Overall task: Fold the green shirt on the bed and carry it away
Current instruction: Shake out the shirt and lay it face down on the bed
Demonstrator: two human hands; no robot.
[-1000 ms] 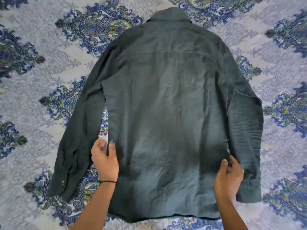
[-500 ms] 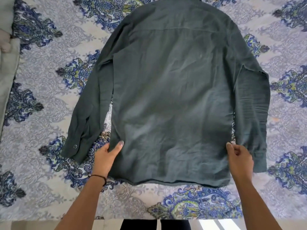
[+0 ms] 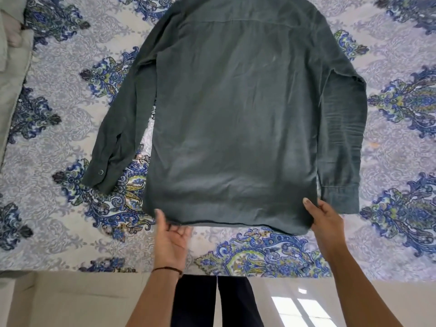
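The dark green shirt [image 3: 236, 119] lies back-up and spread flat on the bed, collar away from me and both long sleeves lying along its sides. My left hand [image 3: 171, 241] pinches the hem near the bottom-left corner, thumb on top of the cloth and fingers curled under the edge. My right hand [image 3: 326, 223] holds the bottom-right corner, thumb on the cloth just beside the right cuff [image 3: 341, 199]. The left cuff [image 3: 99, 175], with its button showing, lies apart from my left hand.
The bed is covered by a blue and grey patterned sheet [image 3: 59, 220]. A pale grey pillow or cover [image 3: 11, 90] lies at the left edge. The bed's front edge runs just below my hands, with my dark trouser legs [image 3: 212, 300] and the shiny floor beyond.
Both hands have slid down from the shirt's sides to its bottom hem and now hold it. The view has pulled back, so the bed edge and floor show.
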